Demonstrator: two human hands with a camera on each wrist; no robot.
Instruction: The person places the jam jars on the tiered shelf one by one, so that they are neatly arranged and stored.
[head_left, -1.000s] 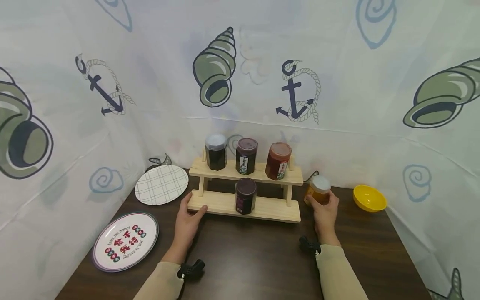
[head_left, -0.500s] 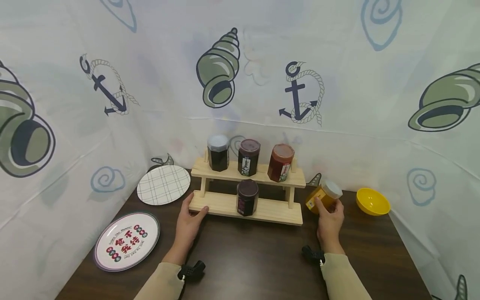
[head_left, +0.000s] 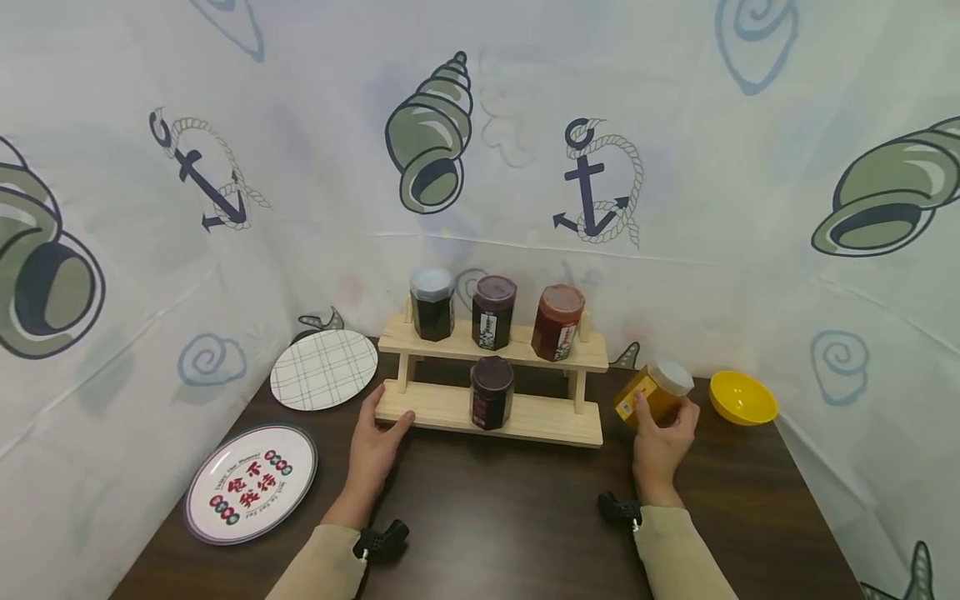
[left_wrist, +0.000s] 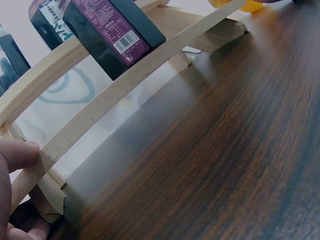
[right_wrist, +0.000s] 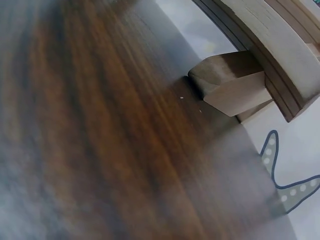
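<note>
My left hand (head_left: 373, 446) grips the left end of the lower board of a two-tier wooden shelf (head_left: 558, 422); in the left wrist view the thumb (left_wrist: 22, 152) lies against the board's edge. My right hand (head_left: 666, 446) holds an amber jar with a white lid (head_left: 651, 397) beside the shelf's right end. That jar is tilted, its lid to the upper right. On the upper tier stand a white-lidded dark jar (head_left: 432, 315), a purple-lidded dark jar (head_left: 493, 315) and a red jar (head_left: 557, 325). Another dark jar (head_left: 492, 398) stands on the lower board.
A yellow bowl (head_left: 742, 398) sits to the right of my right hand. On the left lie a checked white plate (head_left: 324, 371) and a white plate with red characters (head_left: 251, 483). A printed curtain (head_left: 510, 200) encloses the dark wooden table (head_left: 510, 525) at the back and sides.
My right hand has tipped the amber jar from nearly upright to a slant and shifted it slightly right. My left hand keeps its grip on the shelf.
</note>
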